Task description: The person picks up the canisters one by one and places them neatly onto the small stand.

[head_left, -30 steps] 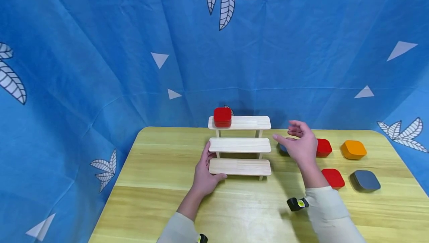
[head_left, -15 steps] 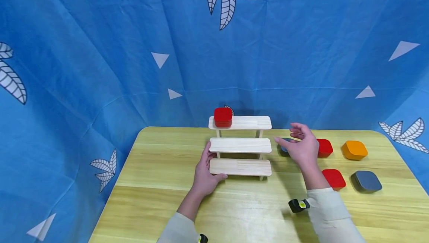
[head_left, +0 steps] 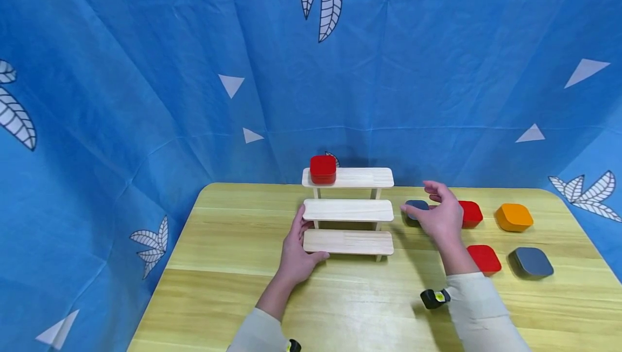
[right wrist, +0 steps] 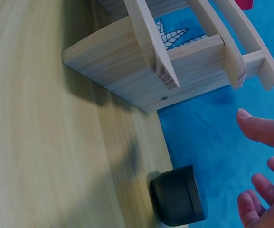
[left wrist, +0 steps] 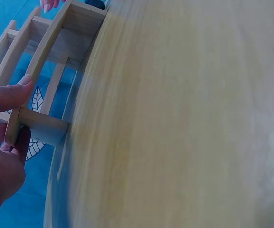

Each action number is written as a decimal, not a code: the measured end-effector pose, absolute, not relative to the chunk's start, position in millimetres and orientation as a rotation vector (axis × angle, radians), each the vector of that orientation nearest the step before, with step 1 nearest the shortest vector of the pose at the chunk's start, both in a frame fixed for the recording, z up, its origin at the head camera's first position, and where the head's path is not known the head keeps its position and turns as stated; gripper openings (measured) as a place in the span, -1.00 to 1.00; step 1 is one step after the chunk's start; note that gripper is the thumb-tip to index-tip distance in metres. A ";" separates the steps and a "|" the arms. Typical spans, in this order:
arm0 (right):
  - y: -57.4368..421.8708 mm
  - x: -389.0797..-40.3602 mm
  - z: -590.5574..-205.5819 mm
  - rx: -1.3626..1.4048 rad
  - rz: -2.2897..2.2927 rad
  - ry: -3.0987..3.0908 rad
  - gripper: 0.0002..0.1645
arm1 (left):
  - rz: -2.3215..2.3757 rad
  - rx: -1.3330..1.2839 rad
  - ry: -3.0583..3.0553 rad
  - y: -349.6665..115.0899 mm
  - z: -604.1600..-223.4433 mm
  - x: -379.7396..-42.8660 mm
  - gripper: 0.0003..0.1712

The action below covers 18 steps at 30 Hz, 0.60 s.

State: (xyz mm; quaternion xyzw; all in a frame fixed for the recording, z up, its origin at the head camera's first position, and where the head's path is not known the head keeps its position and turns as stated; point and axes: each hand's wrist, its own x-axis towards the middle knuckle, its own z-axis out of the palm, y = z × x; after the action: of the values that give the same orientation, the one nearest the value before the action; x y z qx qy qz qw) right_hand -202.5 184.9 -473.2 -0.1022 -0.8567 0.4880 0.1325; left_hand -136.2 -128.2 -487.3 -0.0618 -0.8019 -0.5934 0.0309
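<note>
A three-tier wooden shelf (head_left: 348, 210) stands near the back of the table, with a red rounded box (head_left: 323, 170) at the left of its top tier. My left hand (head_left: 297, 257) grips the shelf's left end; in the left wrist view its thumb (left wrist: 14, 94) lies across the lowest tier's front and the fingers curl beneath. To the right of the shelf, my right hand (head_left: 442, 217) hovers with fingers spread and nothing in them. Its thumb overlaps a dark grey box (head_left: 417, 206) in the head view. The right wrist view shows that grey box (right wrist: 174, 197) apart from the fingers.
Right of my right hand lie a red box (head_left: 470, 214), an orange box (head_left: 514, 217), another red box (head_left: 485, 259) partly behind the forearm, and a larger grey box (head_left: 531, 263). A blue cloth (head_left: 311, 98) hangs behind the wooden table (head_left: 233, 233).
My right hand has shifted slightly right and down, showing more of the grey box under the thumb. The left hand and the shelf have stayed in place.
</note>
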 end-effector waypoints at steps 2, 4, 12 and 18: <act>186.2 -202.7 -475.4 -0.290 1.412 -2.498 -0.10 | -1.841 -0.185 -2.468 -128.8 -492.9 -138.5 0.36; 187.5 -202.8 -477.6 -0.282 1.409 -2.510 -0.10 | -1.846 -0.171 -2.473 -130.2 -504.4 -143.1 0.40; 190.4 -204.0 -486.5 -0.256 1.351 -2.554 -0.11 | -1.845 -0.168 -2.465 -133.9 -524.8 -150.3 0.46; 191.6 -204.7 -490.9 -0.239 1.342 -2.606 -0.11 | -1.847 -0.170 -2.466 -134.8 -526.4 -150.2 0.47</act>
State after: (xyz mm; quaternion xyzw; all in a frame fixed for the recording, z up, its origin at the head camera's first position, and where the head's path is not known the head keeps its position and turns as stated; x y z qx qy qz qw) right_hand -204.7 191.6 -490.9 -0.0807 -0.8815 0.4542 0.1003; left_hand -150.2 -134.8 -526.4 -0.0550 -0.7989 -0.5983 0.0281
